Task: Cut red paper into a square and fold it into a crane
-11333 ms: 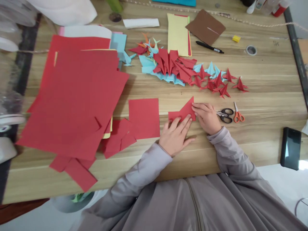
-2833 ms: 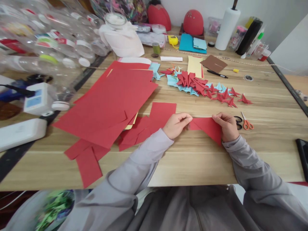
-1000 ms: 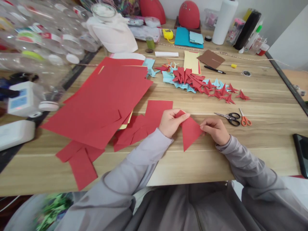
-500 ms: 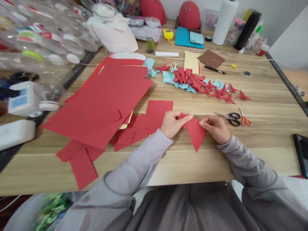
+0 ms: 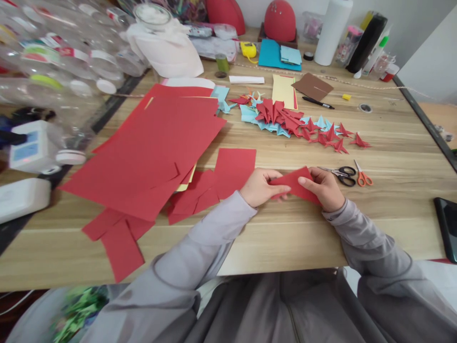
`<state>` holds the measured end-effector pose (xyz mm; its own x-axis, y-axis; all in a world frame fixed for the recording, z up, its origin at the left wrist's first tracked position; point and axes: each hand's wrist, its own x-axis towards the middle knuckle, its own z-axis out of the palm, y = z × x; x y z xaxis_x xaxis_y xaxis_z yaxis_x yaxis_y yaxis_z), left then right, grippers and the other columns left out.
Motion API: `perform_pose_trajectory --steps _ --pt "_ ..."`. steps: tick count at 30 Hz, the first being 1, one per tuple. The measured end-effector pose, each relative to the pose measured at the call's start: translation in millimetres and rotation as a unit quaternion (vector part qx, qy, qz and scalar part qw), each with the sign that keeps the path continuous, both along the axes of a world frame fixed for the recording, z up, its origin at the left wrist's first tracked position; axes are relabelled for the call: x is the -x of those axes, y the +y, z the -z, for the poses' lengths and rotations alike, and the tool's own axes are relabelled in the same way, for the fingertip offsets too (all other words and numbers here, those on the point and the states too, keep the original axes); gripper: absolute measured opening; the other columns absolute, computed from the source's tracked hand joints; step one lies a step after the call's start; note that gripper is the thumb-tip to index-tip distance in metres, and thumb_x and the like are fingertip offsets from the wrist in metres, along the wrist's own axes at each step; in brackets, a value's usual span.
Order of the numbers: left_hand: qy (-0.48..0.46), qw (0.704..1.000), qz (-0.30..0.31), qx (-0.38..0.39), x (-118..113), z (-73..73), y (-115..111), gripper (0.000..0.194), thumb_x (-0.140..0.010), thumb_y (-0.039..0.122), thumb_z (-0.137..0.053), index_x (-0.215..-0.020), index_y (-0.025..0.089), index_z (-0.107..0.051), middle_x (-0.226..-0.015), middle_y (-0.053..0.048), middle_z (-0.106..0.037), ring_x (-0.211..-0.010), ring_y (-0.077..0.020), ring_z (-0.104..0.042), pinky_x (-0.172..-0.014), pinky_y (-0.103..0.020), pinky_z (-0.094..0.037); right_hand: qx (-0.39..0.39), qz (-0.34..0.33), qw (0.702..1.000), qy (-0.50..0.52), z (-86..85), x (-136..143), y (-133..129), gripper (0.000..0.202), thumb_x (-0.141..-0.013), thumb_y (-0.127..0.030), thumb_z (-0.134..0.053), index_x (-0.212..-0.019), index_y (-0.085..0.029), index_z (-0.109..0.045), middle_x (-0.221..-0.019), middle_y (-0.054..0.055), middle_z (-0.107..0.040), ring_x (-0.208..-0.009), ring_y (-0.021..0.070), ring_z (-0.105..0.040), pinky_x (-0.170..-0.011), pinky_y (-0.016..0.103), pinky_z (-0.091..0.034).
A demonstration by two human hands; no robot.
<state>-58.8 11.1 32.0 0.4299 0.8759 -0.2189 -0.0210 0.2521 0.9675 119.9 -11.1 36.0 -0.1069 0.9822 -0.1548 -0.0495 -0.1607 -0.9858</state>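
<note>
A folded piece of red paper (image 5: pixel 297 183) is held between my two hands, just above the wooden table. My left hand (image 5: pixel 263 187) pinches its left end between thumb and fingers. On the other end my right hand (image 5: pixel 324 187) grips it, the thumb lying flat on the near face. Left of my left hand lies a flat red paper square (image 5: pixel 235 172). Black-handled scissors (image 5: pixel 344 175) and small orange-handled scissors (image 5: pixel 363 177) rest close to my right hand. Beyond my hands are folded red paper cranes (image 5: pixel 330 136) and light blue ones (image 5: pixel 273 127).
Large red sheets (image 5: pixel 153 147) and cut red pieces (image 5: pixel 123 247) spread over the left side. Plastic bottles (image 5: pixel 71 57) crowd the far left. A black pen (image 5: pixel 317 102), brown paper (image 5: pixel 313 86) and a yellow tape measure (image 5: pixel 249 50) lie farther back. A phone (image 5: pixel 447 228) sits at the right edge.
The red paper has been turned: its point hung downward before, and now it lies slantwise between my hands. Both hands keep their grip, with shifted fingers.
</note>
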Motion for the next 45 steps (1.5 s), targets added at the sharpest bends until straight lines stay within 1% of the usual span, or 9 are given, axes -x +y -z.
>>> perform_pose_trajectory --steps 5,20,28,31,34,36,39,42,45 --pt "-0.070 0.990 -0.125 0.016 0.3 0.4 5.2 0.032 -0.054 0.032 -0.081 -0.071 0.010 -0.065 -0.055 -0.003 -0.066 -0.050 -0.0152 -0.063 -0.047 -0.025 -0.053 0.014 0.002 1.000 0.027 4.3 -3.7 2.9 0.033 -0.058 -0.039 -0.080 -0.076 -0.015 -0.067 -0.060 0.001 -0.066 -0.049 0.0115 -0.057 -0.048 0.024 -0.046" --pt "-0.019 0.998 -0.065 -0.009 -3.3 -8.3 -4.1 0.024 -0.054 0.021 -0.081 -0.068 0.008 -0.066 -0.057 -0.005 -0.067 -0.049 -0.0146 -0.063 -0.049 -0.026 -0.055 0.031 -0.027 0.999 -0.012 3.0 0.5 0.9 0.022 -0.051 -0.027 -0.083 -0.060 -0.013 -0.069 -0.050 0.001 -0.064 -0.044 0.0112 -0.056 -0.044 0.023 -0.047" --pt "-0.035 0.993 -0.112 0.002 5.6 -12.1 3.8 0.022 -0.048 0.016 -0.081 -0.061 0.009 -0.064 -0.048 -0.003 -0.063 -0.042 -0.0129 -0.058 -0.043 -0.024 -0.051 0.110 0.082 0.986 0.097 1.2 -6.6 9.4 0.024 -0.045 -0.021 -0.082 -0.046 -0.015 -0.059 -0.045 -0.002 -0.059 -0.035 0.0066 -0.048 -0.035 0.018 -0.036" --pt "-0.042 0.989 -0.140 0.027 8.2 -9.9 8.0 0.025 -0.047 0.017 -0.081 -0.064 0.008 -0.064 -0.049 -0.003 -0.063 -0.042 -0.0130 -0.058 -0.040 -0.023 -0.049 0.077 0.129 0.985 0.089 3.2 -11.2 13.0 0.023 -0.050 -0.024 -0.079 -0.048 -0.015 -0.057 -0.045 -0.002 -0.056 -0.036 0.0060 -0.045 -0.035 0.019 -0.034" --pt "-0.044 0.984 -0.167 0.054 8.6 -9.4 9.4 0.029 -0.045 0.015 -0.081 -0.067 0.008 -0.064 -0.053 -0.002 -0.064 -0.042 -0.0126 -0.059 -0.039 -0.022 -0.048 -0.076 0.189 0.979 -0.001 6.2 -12.9 11.7 0.018 -0.060 -0.029 -0.075 -0.063 -0.018 -0.061 -0.056 -0.002 -0.059 -0.048 0.0094 -0.052 -0.045 0.022 -0.042" --pt "-0.050 0.983 -0.163 0.068 6.9 -10.5 7.8 0.033 -0.045 0.014 -0.081 -0.072 0.008 -0.064 -0.057 -0.003 -0.065 -0.043 -0.0128 -0.059 -0.040 -0.023 -0.049 -0.229 0.168 0.950 -0.132 7.2 -12.1 8.5 0.018 -0.066 -0.029 -0.073 -0.079 -0.020 -0.064 -0.078 0.003 -0.065 -0.070 0.0155 -0.061 -0.060 0.028 -0.049" --pt "-0.058 0.989 -0.103 0.088 2.7 -11.8 2.9 0.040 -0.048 0.015 -0.080 -0.083 0.009 -0.063 -0.061 -0.002 -0.066 -0.044 -0.0128 -0.060 -0.042 -0.023 -0.049 -0.415 0.064 0.837 -0.351 8.5 -9.9 3.8 0.019 -0.073 -0.024 -0.067 -0.092 -0.023 -0.066 -0.106 0.008 -0.064 -0.099 0.0230 -0.058 -0.082 0.039 -0.047" --pt "-0.041 0.995 -0.049 0.083 0.7 -9.1 0.4 0.038 -0.061 0.030 -0.076 -0.091 0.011 -0.061 -0.068 -0.006 -0.068 -0.050 -0.0148 -0.062 -0.048 -0.027 -0.051 -0.506 0.029 0.726 -0.465 10.5 -10.4 3.1 0.013 -0.079 -0.017 -0.062 -0.088 -0.025 -0.068 -0.102 0.005 -0.068 -0.097 0.0221 -0.057 -0.085 0.041 -0.042" --pt "0.024 0.990 -0.121 -0.064 4.5 -4.6 2.5 0.038 -0.074 0.043 -0.064 -0.096 0.013 -0.061 -0.087 -0.011 -0.069 -0.076 -0.0203 -0.066 -0.070 -0.036 -0.054 -0.530 0.053 0.682 -0.502 11.3 -13.8 5.2 0.011 -0.081 -0.017 -0.061 -0.085 -0.025 -0.067 -0.098 0.003 -0.070 -0.096 0.0204 -0.057 -0.084 0.038 -0.040"
